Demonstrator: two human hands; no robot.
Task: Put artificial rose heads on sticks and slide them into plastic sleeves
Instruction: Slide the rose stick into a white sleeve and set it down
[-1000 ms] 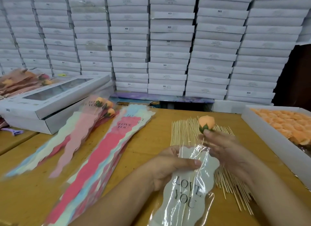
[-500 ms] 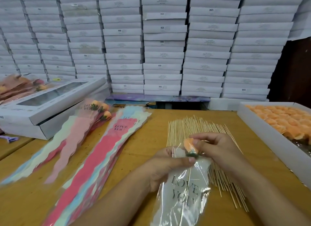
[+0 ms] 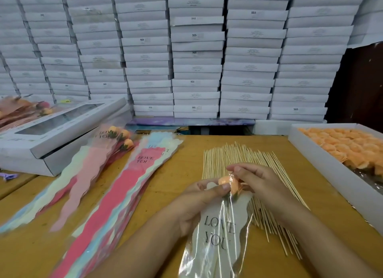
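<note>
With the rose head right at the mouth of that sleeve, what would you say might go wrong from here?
1. The rose head sits at the mouth of the clear sleeve; pushed askew, its petals may catch and crumple.
2. The left hand pinches the film near the opening, so the thin plastic might crease or tear.
3. The right hand works just above the loose sticks; a sweep of the wrist could scatter them.

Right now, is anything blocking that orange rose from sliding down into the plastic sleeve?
Nothing visible does. The orange rose head sits at the mouth of the LOVE YOU sleeve, which the left hand holds open while the right hand pushes it in.
</note>
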